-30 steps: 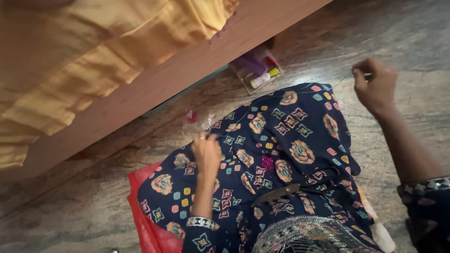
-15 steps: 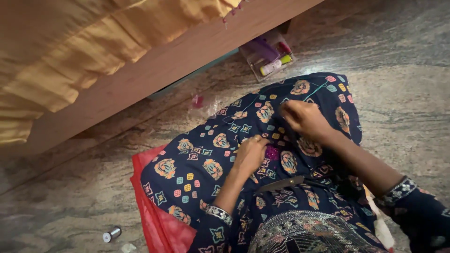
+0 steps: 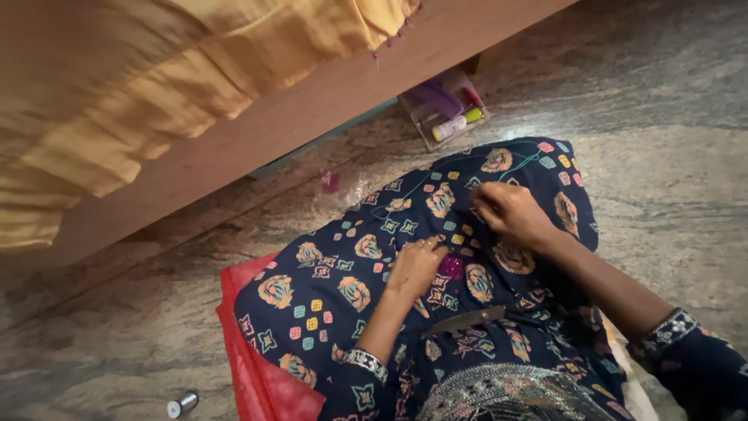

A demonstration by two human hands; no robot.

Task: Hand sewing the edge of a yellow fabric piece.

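Lap and raised knee, nearest the lens: draped with dark printed cloth (image 3: 327, 288), drawn smooth over the knee, probably to give a firm, rounded working surface. Beneath it, at the left edge: red cloth (image 3: 249, 366) spread on the stone floor (image 3: 662, 171), seemingly as a mat. Dark flat tool (image 3: 467, 320), kind unclear, laid on the lap between both forearms, presumably for easy reach.

Left hand (image 3: 417, 265): fingers loosely open and laid on the printed cloth, tips touching a magenta patch (image 3: 450, 267); holds nothing, apparently pins patch and cloth against slipping. Beaded bangle (image 3: 366, 362) at the wrist.

Right hand (image 3: 506, 212): just beyond the patch and to its right, fingertips pinched narrow and pressed to the cloth; grips perhaps something fine, too small to tell. Thin teal thread (image 3: 510, 168) traced across the far part of the cloth, near this hand.

Silver spool (image 3: 183, 404): on the floor at the lower left, well apart from both hands.

Farther out: small pink scrap (image 3: 331, 182) beside a crumpled clear wrapper, on the floor between cloth and bed. Clear plastic box (image 3: 446, 117) with coloured tubes or spools, open-topped, set near the cloth's far edge, likely for arm's-length access.

Farthest: wooden bed frame (image 3: 257, 148), with yellow bedcover (image 3: 117, 78) hanging over its edge.
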